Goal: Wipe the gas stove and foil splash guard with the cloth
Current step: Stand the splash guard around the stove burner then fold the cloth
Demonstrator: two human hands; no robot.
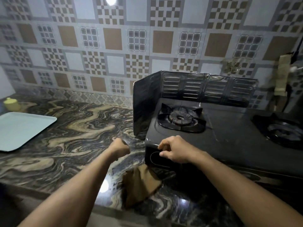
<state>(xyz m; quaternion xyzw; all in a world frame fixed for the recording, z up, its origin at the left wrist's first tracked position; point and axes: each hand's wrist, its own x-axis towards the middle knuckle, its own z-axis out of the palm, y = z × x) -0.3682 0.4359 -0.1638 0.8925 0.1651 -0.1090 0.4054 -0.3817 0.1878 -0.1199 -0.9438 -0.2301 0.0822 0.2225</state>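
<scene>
Two bare forearms come up from the bottom of the frame, and nearest us, low at centre, the brown cloth [141, 185] lies crumpled on the marbled worktop [73, 136], just in front of the stove's near left corner. Neither of our hands has it, so by our reckoning the wiping has not begun.

Moving up, our left hand [120, 147] is curled into a loose fist just left of centre; whether anything is inside it we cannot tell, since the fingers are turned away from us. Our right hand [173, 149] rests on the front left corner of the gas stove [229, 138], fingers bent over the edge near what may be a knob recess. It looks like a steadying or shifting grip on the stove body, perhaps to square it up before cleaning, though that is a guess.

Further back, the left burner [180, 118] sits bare, and a second burner [283, 130] shows at the right edge. Behind and along the left side stands the foil splash guard [205, 87], folded upright around the stove to shield the patterned tiles [98, 54].

Far left, a pale tray [21, 128] and a yellow pot [11, 104] sit well apart from the work.
</scene>
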